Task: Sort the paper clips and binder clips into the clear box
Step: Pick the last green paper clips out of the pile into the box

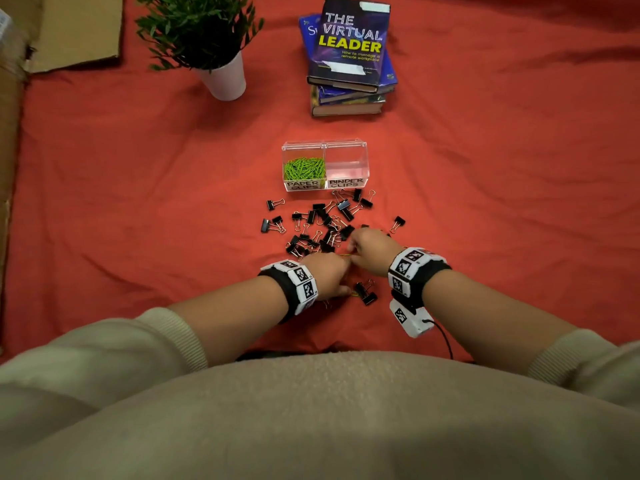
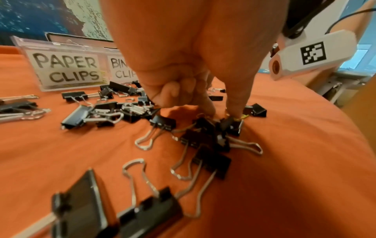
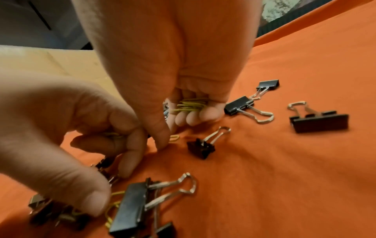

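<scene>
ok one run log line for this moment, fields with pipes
right hand holds green paper clips | left hand picking | binder side empty

The head view looks steeply down from above the person's chest over the red cloth (image 1: 485,202), taking in the clear box (image 1: 325,166), the scattered binder clips (image 1: 322,223) and both hands from well back. The left wrist view sits low and close behind the left hand (image 2: 193,64), facing along it toward the box labels; the right wrist view sits as close behind the right hand (image 3: 173,64), facing down across the cloth toward the left hand. All three share the clips where the two hands meet
</scene>
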A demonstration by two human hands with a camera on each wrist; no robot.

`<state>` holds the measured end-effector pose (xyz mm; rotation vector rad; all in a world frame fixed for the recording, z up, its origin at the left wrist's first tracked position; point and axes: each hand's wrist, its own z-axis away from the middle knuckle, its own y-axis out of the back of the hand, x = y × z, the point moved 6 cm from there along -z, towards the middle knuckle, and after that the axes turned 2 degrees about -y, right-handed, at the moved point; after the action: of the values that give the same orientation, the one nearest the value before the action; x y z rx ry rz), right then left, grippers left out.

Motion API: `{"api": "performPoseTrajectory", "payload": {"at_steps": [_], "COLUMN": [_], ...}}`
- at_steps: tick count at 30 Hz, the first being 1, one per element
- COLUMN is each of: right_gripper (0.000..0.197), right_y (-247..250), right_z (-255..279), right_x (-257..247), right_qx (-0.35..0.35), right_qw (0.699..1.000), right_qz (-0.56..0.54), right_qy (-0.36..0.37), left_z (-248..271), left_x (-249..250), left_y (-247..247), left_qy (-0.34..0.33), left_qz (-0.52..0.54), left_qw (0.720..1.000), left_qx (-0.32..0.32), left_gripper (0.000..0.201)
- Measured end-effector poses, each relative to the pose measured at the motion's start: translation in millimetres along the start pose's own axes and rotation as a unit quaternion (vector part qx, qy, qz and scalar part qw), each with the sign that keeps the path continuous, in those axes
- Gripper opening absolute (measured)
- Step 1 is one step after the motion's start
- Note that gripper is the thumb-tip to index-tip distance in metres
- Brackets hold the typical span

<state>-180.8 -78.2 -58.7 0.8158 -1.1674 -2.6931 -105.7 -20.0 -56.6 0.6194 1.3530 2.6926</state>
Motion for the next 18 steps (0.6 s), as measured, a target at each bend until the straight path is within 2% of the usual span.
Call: {"api": "performPoseTrajectory", "payload": {"at_steps": [4,8,11,13,15,18], "right_gripper": [0.009,0.009,0.005,0.016,0.025,0.018], "right_y": [-6.8,-6.6,3.5,2.7,0.6,-0.2], "right_z": [-0.7,2.3,5.6,9.3,14.0,23.4], "right_x": [-4.2,-2.4,6.5,11.0,12.0,2.7], "right_qx": [-0.015,-0.014,-0.015,-0.073,-0.118,-0.122], "right_qw": [0.999,0.999,0.998,0.981,0.966,0.985], "right_qz": [0.039,0.035,-0.065,-0.177,-0.225,-0.124], "right_qy": [0.022,0.017,-0.008,-0.033,-0.053,-0.020], "left_z": [0.4,0.4,1.7,2.6,2.9,2.0], "left_x": [-0.3,-3.2,-11.6,-22.8,-35.5,-53.0], "left_y": [-3.9,-3.0,5.2,14.6,25.8,41.0], "left_qy": [0.005,0.003,0.017,0.049,0.079,0.108], "left_qz": [-0.012,0.025,0.109,0.181,0.228,0.290], "left_qw": [1.000,1.000,0.994,0.981,0.967,0.945], "left_qx": [-0.002,0.000,0.020,0.047,0.078,0.110], "left_gripper": [0.028,0.021,0.011,0.007,0.007,0.005]}}
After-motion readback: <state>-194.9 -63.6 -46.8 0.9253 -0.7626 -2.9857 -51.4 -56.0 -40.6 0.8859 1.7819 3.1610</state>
